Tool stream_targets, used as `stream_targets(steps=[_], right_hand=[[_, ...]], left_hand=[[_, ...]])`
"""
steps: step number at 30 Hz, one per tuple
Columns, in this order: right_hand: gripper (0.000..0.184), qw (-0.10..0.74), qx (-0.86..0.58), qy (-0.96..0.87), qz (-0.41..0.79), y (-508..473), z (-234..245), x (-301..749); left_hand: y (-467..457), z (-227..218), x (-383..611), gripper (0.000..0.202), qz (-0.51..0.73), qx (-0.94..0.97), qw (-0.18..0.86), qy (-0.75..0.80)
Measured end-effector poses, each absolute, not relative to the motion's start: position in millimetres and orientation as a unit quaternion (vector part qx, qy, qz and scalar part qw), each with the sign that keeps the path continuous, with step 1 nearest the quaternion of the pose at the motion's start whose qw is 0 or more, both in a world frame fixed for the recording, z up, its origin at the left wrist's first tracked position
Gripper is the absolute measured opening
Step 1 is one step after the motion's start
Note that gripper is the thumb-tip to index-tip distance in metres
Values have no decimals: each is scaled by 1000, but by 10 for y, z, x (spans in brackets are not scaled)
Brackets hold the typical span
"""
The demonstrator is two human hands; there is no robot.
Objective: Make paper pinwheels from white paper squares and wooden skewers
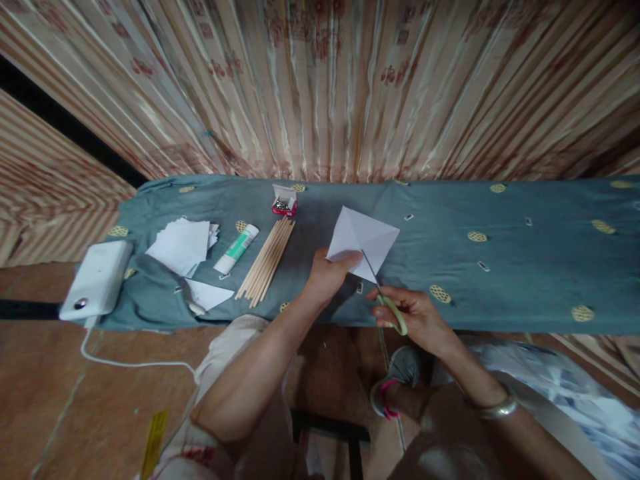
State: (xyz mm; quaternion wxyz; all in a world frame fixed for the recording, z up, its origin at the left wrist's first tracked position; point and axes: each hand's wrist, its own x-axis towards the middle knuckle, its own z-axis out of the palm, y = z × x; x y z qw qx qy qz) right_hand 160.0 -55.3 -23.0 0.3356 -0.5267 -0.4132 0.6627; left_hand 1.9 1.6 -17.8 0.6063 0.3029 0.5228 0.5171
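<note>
A square sheet of white paper (367,233) with diagonal creases is pinched at its lower left corner by my left hand (327,273), thumb on top. My right hand (413,313) has its fingers in the loops of a pair of scissors (393,312) with light green handles. The dark blades point up and left and lie at the paper's lower edge, near my left thumb. Whether they have cut into the sheet, I cannot tell. To the left of my left hand lies a bundle of thin wooden sticks (267,261).
A green-and-white glue stick (237,248), a small open red box (284,202) of metal pieces, stacked white papers (183,243) and a paper scrap (207,293) lie on the green cloth (530,280). At the left edge stands a white power bank (97,277) with a cable. Curtains (320,87) hang behind.
</note>
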Motion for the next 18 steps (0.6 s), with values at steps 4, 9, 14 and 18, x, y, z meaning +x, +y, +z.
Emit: stream_targets(steps=[4, 9, 14, 18], right_hand=[[41, 336, -521, -424, 660, -558, -255, 1604], [40, 301, -496, -499, 644, -565, -255, 1654], [37, 267, -481, -555, 624, -529, -222, 1825], [40, 297, -511, -544, 595, -458, -222, 1987]], left_hand=[[14, -181, 17, 20, 517, 305, 611, 516], [55, -180, -23, 22, 533, 286, 615, 506], [124, -139, -99, 27, 574, 262, 617, 470], [139, -125, -110, 28, 583, 262, 603, 477]])
